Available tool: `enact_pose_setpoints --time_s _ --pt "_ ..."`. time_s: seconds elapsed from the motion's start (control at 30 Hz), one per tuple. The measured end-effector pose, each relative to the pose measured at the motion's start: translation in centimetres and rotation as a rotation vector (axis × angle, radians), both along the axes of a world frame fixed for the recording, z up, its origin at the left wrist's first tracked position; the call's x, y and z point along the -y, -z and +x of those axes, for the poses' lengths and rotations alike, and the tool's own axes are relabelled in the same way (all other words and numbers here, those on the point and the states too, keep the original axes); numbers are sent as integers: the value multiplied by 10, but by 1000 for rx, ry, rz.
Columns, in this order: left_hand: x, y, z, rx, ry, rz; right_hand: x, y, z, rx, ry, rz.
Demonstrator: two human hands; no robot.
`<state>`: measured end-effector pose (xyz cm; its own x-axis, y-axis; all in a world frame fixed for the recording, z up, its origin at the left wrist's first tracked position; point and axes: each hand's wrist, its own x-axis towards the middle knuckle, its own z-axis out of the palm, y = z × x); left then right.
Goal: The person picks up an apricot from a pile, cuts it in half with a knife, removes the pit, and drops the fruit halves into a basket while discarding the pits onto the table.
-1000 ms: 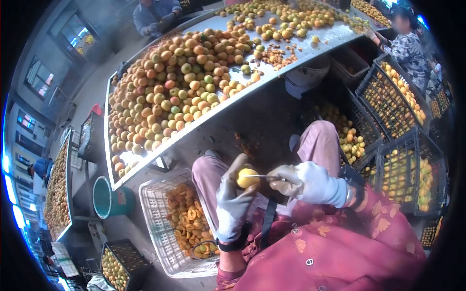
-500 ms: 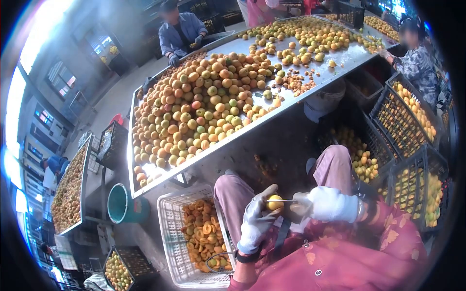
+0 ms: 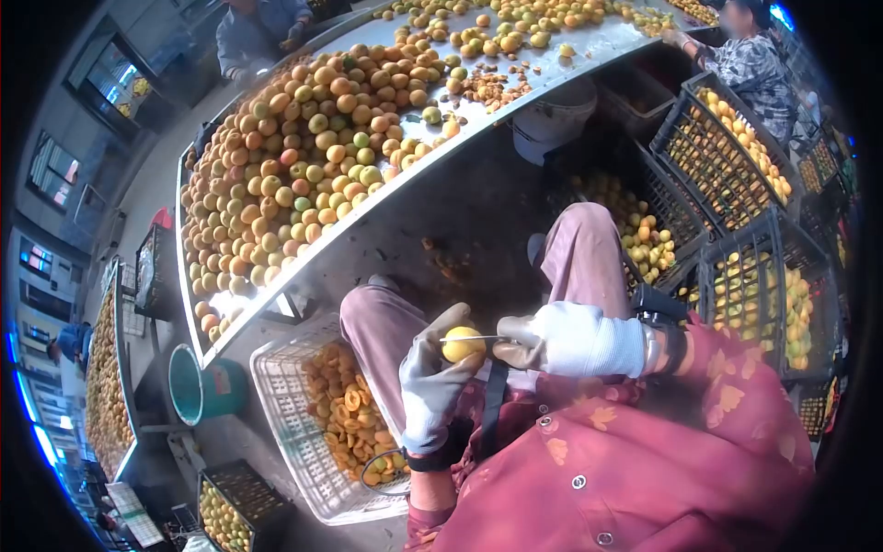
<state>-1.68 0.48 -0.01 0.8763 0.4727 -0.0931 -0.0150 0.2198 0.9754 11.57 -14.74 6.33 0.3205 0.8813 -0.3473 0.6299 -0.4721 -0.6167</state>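
My left hand (image 3: 430, 375), in a white and grey glove, grips a yellow apricot (image 3: 463, 347) above my lap. In my right hand (image 3: 575, 340), also gloved, is a small knife whose thin blade (image 3: 478, 338) lies across the apricot. The fingers of the right hand are closed round its handle, which is mostly hidden. Left of my knees stands a white plastic basket (image 3: 277, 394) holding cut apricot halves (image 3: 354, 419).
A metal table (image 3: 570, 57) ahead bears a heap of apricots (image 3: 294, 166) and a small pile of scraps (image 3: 497, 87). Black crates (image 3: 782, 235) of fruit stand at right. A green bucket (image 3: 187, 386) is at left. Two people (image 3: 750, 74) (image 3: 262, 37) sit at the table.
My view has shifted, so the table and basket sit further left and higher. Both hands still hold the apricot and knife; the apricot now shows more fully between the left fingers.
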Motion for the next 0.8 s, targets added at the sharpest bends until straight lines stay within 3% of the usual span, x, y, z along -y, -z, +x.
enact_pose_setpoints --time_s 0.1,0.23,0.33,0.43,0.63,0.8 --pt "0 -3 1 11 46 -218 2 8 -1 -46 21 54" --pt "-5 0 0 62 94 -218 10 18 -4 -26 57 238" --pt "-6 -8 1 23 18 -104 14 15 -5 -10 193 383" --pt "-9 -10 0 -12 -6 -3 17 11 -4 13 186 425" --pt "-9 -7 -2 -11 0 266 17 20 -3 20 113 392" --pt "-6 -8 -2 8 -18 308 16 15 -3 17 86 314"
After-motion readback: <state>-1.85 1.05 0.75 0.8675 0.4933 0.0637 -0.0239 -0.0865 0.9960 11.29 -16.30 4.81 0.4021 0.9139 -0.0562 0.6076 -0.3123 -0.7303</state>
